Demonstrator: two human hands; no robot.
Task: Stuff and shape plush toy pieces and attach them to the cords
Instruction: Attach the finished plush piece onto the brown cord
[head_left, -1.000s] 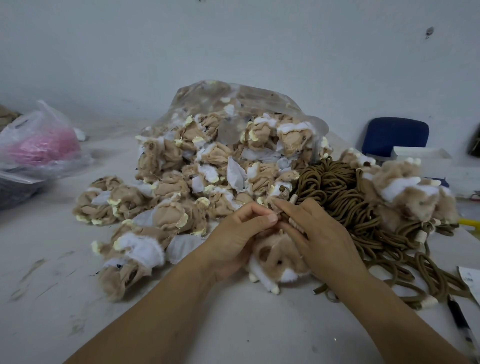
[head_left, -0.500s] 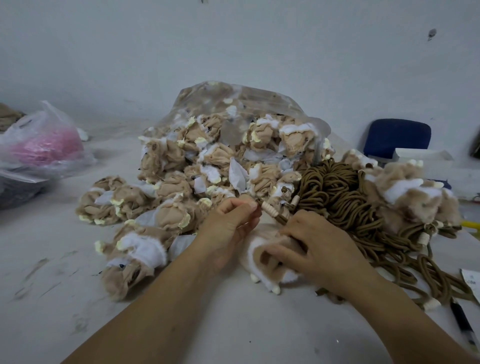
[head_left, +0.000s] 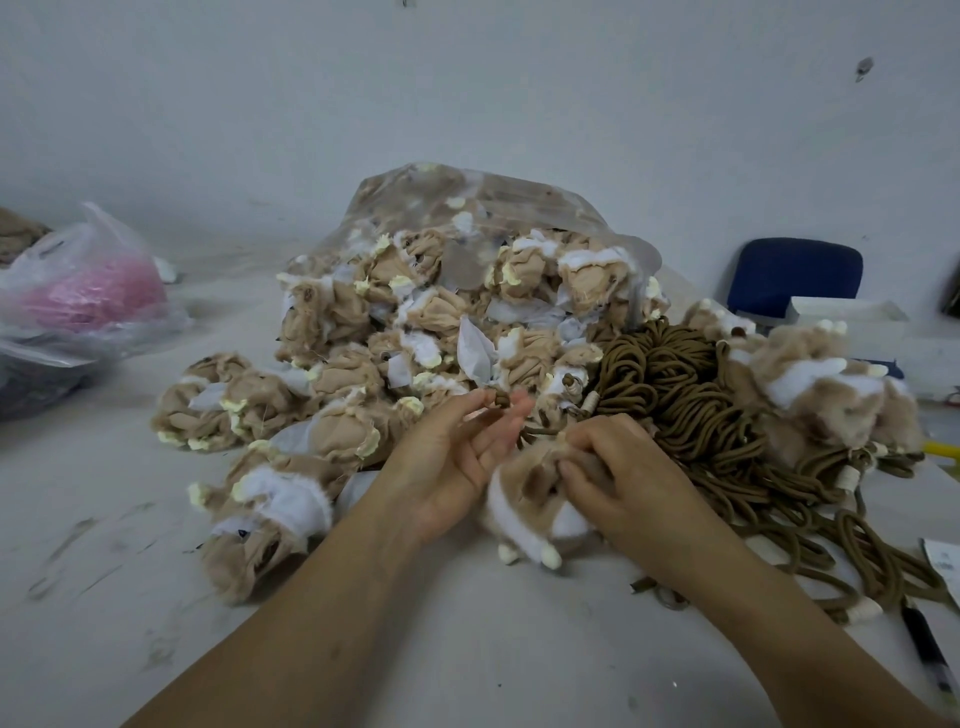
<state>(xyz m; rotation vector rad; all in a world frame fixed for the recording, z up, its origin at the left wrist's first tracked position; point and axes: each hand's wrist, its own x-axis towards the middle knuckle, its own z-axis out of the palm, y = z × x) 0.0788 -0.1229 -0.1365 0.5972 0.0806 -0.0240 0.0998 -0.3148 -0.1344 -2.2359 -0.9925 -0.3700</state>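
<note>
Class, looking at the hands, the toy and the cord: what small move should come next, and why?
Probably bring the cord end down to the plush toy. The left hand pinches that knotted end above the toy; the right hand grips the toy's top.

Tan-and-white plush (head_left: 535, 499) is lying near, brown cords (head_left: 670, 384) are piling right, a bag (head_left: 88, 291) is showing pink far left, and a chair (head_left: 795, 275) is showing blue far right.

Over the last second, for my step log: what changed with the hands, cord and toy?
The left hand pulled the knotted brown cord end up and left, away from the right hand, which dropped onto the tan-and-white plush toy and grips it. The unstuffed plush pile and brown cord bundle stayed put.
</note>
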